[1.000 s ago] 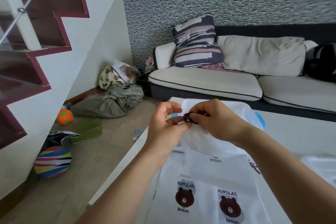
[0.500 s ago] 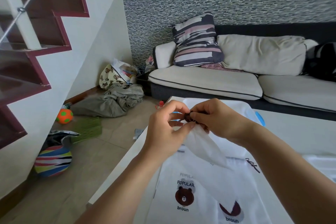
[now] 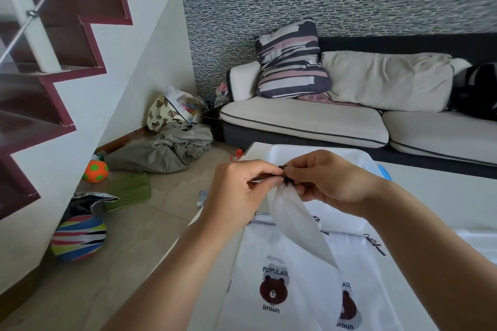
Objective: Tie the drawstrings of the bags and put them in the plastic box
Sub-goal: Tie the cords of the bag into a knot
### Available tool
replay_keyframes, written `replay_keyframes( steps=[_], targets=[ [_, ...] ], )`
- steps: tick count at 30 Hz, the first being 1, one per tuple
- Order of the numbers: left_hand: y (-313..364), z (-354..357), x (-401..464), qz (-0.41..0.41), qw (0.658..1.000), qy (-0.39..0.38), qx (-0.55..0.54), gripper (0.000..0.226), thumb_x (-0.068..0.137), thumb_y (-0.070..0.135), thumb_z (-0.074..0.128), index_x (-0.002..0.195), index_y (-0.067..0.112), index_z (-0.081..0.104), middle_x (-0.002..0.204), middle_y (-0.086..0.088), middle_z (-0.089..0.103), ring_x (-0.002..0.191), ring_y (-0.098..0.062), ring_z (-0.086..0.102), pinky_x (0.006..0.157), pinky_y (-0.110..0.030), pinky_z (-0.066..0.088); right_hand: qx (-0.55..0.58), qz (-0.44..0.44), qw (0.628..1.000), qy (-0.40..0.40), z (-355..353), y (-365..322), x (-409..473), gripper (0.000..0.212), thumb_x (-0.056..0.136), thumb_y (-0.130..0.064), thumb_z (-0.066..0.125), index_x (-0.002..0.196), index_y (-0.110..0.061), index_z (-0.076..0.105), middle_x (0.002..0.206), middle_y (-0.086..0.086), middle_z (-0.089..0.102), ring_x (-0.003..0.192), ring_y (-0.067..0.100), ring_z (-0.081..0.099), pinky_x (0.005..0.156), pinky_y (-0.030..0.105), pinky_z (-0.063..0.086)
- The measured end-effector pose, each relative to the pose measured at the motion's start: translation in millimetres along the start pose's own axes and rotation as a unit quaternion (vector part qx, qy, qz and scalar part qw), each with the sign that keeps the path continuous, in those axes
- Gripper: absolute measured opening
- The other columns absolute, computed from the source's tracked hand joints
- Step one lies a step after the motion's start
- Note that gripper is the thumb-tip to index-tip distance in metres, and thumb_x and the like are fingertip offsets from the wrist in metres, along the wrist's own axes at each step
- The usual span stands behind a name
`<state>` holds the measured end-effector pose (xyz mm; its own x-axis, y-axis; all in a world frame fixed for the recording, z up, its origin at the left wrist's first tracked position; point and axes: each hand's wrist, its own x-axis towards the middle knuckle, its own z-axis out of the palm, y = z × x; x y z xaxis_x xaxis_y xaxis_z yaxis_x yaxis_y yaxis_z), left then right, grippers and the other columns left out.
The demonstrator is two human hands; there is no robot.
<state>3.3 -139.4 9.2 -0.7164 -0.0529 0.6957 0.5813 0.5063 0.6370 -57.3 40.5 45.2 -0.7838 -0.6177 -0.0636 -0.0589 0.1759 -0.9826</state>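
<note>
Between our fingertips, the dark drawstring (image 3: pixel 282 173) is pinched from both sides: our left hand (image 3: pixel 239 191) curls on it from the left, our right hand (image 3: pixel 326 183) from the right, fingers pressed together at the gathered neck of the white bag (image 3: pixel 295 223) that hangs down from them. Just beyond our knuckles sits the plastic box (image 3: pixel 360 158) on the white table (image 3: pixel 443 196), and below our fingers more bags (image 3: pixel 271 290) printed with a brown bear lie flat.
</note>
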Motion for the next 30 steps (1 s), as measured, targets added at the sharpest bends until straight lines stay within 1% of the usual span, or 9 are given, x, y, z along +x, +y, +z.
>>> replay_keyframes(
  steps=[2, 4, 6, 9, 13, 21, 24, 27, 30],
  targets=[
    [-0.7, -0.1, -0.1, 0.029, 0.999, 0.0, 0.016, 0.012, 0.084, 0.004, 0.076, 0.093, 0.01, 0.079, 0.086, 0.006, 0.078, 0.08, -0.005, 0.074, 0.076, -0.025, 0.059, 0.041, 0.006, 0.999, -0.007, 0.5, 0.4, 0.8, 0.025, 0.101, -0.007, 0.054, 0.105, 0.016, 0.065, 0.076, 0.009, 0.056, 0.065, 0.014, 0.049, 0.077, 0.034, 0.044],
    [-1.0, 3.6, -0.8, 0.021, 1.0, 0.021, 0.003, 0.007, 0.087, 0.001, 0.073, 0.091, 0.007, 0.075, 0.082, 0.003, 0.076, 0.077, -0.007, 0.073, 0.074, -0.026, 0.059, 0.086, 0.003, 0.996, -0.013, 2.1, -3.1, -0.1, 0.02, 0.099, -0.006, 0.056, 0.107, 0.01, 0.066, 0.076, 0.008, 0.059, 0.062, 0.012, 0.049, 0.067, 0.026, 0.046],
    [-1.5, 7.0, -0.7, -0.045, 0.995, 0.057, -0.07, 0.007, 0.09, 0.0, 0.069, 0.089, 0.006, 0.07, 0.08, -0.001, 0.074, 0.076, -0.012, 0.074, 0.073, -0.027, 0.06, 0.145, -0.008, 0.989, -0.013, 1.8, -6.9, -2.6, 0.019, 0.093, -0.005, 0.062, 0.111, 0.001, 0.063, 0.082, 0.012, 0.06, 0.059, 0.013, 0.049, 0.055, 0.021, 0.045],
    [-3.7, 8.0, 0.6, -0.124, 0.978, 0.074, -0.153, 0.01, 0.095, 0.001, 0.062, 0.09, 0.009, 0.065, 0.084, -0.007, 0.075, 0.082, -0.02, 0.075, 0.074, -0.03, 0.06, 0.192, -0.015, 0.981, -0.008, -2.6, -9.9, -5.2, 0.044, 0.081, -0.007, 0.068, 0.123, -0.002, 0.057, 0.081, 0.012, 0.057, 0.058, 0.015, 0.048, 0.051, 0.022, 0.047],
    [-6.0, 6.8, 0.9, -0.124, 0.982, 0.065, -0.128, 0.014, 0.096, 0.002, 0.061, 0.087, 0.012, 0.065, 0.085, -0.009, 0.075, 0.084, -0.02, 0.075, 0.075, -0.033, 0.062, 0.183, -0.017, 0.983, 0.007, -7.5, -9.5, -7.2, 0.041, 0.087, -0.003, 0.065, 0.128, 0.0, 0.058, 0.073, 0.006, 0.056, 0.058, 0.015, 0.049, 0.051, 0.021, 0.048],
    [-11.2, 1.7, 3.9, -0.133, 0.98, 0.082, -0.119, 0.019, 0.098, 0.0, 0.056, 0.089, 0.014, 0.064, 0.087, -0.014, 0.075, 0.083, -0.024, 0.076, 0.075, -0.039, 0.062, 0.11, -0.018, 0.993, 0.031, -22.3, -14.2, -15.8, 0.042, 0.074, -0.007, 0.072, 0.115, -0.004, 0.066, 0.069, 0.007, 0.056, 0.058, 0.016, 0.053, 0.053, 0.022, 0.05],
    [-12.2, 1.6, 4.5, -0.15, 0.971, 0.117, -0.145, 0.017, 0.099, -0.001, 0.055, 0.091, 0.01, 0.065, 0.083, -0.01, 0.076, 0.08, -0.025, 0.076, 0.075, -0.036, 0.062, 0.103, -0.026, 0.993, 0.044, -23.7, -15.8, -16.7, 0.04, 0.071, -0.008, 0.074, 0.11, -0.004, 0.068, 0.066, 0.006, 0.058, 0.057, 0.017, 0.054, 0.053, 0.021, 0.05],
    [-10.2, 3.5, 5.0, -0.172, 0.961, 0.129, -0.172, 0.017, 0.099, -0.002, 0.054, 0.091, 0.008, 0.066, 0.084, -0.013, 0.076, 0.079, -0.027, 0.076, 0.075, -0.033, 0.061, 0.096, -0.03, 0.993, 0.054, -24.2, -15.8, -15.8, 0.038, 0.071, -0.009, 0.074, 0.108, -0.003, 0.069, 0.064, 0.006, 0.058, 0.057, 0.017, 0.055, 0.053, 0.021, 0.05],
    [-5.1, 7.6, 5.5, -0.189, 0.951, 0.137, -0.2, 0.015, 0.1, 0.001, 0.054, 0.092, 0.007, 0.065, 0.084, -0.01, 0.075, 0.08, -0.023, 0.075, 0.072, -0.028, 0.06, 0.09, -0.033, 0.993, 0.07, -23.9, -11.6, -13.1, 0.027, 0.079, -0.007, 0.074, 0.106, -0.003, 0.07, 0.067, 0.006, 0.059, 0.059, 0.016, 0.056, 0.055, 0.021, 0.051]
  ],
)
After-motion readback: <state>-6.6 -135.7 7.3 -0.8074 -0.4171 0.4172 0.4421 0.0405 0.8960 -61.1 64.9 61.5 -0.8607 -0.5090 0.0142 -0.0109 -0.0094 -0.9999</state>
